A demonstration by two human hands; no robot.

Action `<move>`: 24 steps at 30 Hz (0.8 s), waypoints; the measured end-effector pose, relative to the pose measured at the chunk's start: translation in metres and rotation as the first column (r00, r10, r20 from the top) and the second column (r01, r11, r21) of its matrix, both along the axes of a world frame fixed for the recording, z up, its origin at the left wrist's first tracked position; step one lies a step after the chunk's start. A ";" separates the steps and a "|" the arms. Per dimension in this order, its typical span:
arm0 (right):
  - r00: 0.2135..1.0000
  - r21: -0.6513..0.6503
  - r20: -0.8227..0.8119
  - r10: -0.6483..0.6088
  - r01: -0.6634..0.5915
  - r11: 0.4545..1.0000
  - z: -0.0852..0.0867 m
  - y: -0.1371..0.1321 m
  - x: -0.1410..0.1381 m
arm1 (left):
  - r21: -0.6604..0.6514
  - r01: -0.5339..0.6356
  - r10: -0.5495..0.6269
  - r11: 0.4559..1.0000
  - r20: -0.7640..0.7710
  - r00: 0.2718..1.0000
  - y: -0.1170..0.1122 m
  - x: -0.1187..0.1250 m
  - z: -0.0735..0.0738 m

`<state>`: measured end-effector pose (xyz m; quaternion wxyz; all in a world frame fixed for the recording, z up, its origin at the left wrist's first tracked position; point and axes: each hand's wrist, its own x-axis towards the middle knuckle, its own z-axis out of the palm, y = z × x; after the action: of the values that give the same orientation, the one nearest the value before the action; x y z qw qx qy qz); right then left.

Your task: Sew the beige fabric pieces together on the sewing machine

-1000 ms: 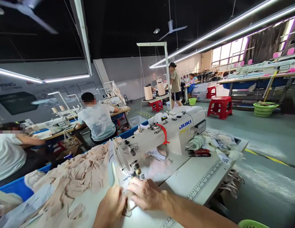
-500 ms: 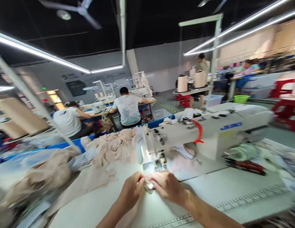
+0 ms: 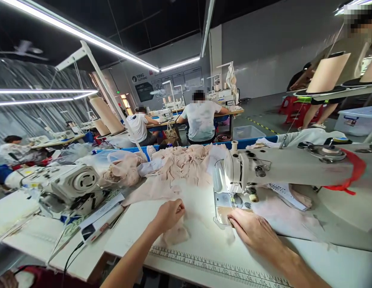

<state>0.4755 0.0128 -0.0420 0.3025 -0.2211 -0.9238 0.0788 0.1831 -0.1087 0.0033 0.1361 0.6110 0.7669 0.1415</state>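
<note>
My left hand is closed on a small piece of beige fabric lying on the white sewing table. My right hand lies flat with its fingers stretched out, pressing a beige piece at the needle plate of the white sewing machine. A heap of beige fabric lies behind my hands, toward the table's far edge.
A second sewing machine stands on the table to the left. A printed ruler strip runs along the near table edge. Other people sit sewing at tables farther back. A red ribbon is tied round the machine arm.
The view has swung left. My hands, together at the needle before, have parted: the left moved left gripping fabric, the right stays by the needle plate.
</note>
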 end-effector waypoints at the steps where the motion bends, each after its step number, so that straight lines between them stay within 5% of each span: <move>1: 1.000 0.000 -0.002 -0.009 0.009 1.000 0.001 0.000 0.000 | 0.013 -0.003 0.003 1.000 -0.028 1.000 -0.001 -0.005 0.000; 6: 0.998 -0.109 0.011 -0.066 0.067 0.992 0.006 0.000 0.003 | 0.180 0.029 0.013 0.983 -0.227 0.974 0.004 -0.028 0.005; 9: 0.994 -0.177 0.030 -0.103 0.107 0.978 0.005 0.001 0.006 | 0.133 0.087 -0.042 0.987 -0.313 0.949 0.013 -0.035 0.003; 12: 0.991 -0.173 0.011 -0.131 0.131 0.976 0.003 0.005 0.010 | 0.102 0.096 -0.061 0.990 -0.310 0.949 0.023 -0.035 -0.003; 17: 0.984 -0.136 -0.026 -0.174 0.169 0.976 0.006 0.014 0.022 | 0.245 0.003 0.045 0.970 -0.193 0.980 0.025 -0.036 -0.012; 20: 0.980 -0.164 -0.007 -0.200 0.196 0.967 0.013 0.018 0.031 | 0.397 -0.205 0.193 0.895 0.070 0.979 0.021 -0.049 -0.008; 24: 0.984 -0.205 0.026 -0.175 0.177 0.963 0.025 0.014 0.039 | 0.583 -0.459 0.345 0.671 0.303 0.888 0.013 -0.078 0.012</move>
<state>0.5140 0.0264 -0.0175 0.2801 -0.3328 -0.8885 0.1463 0.1054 -0.0961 0.0153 -0.0511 0.4212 0.7733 0.4712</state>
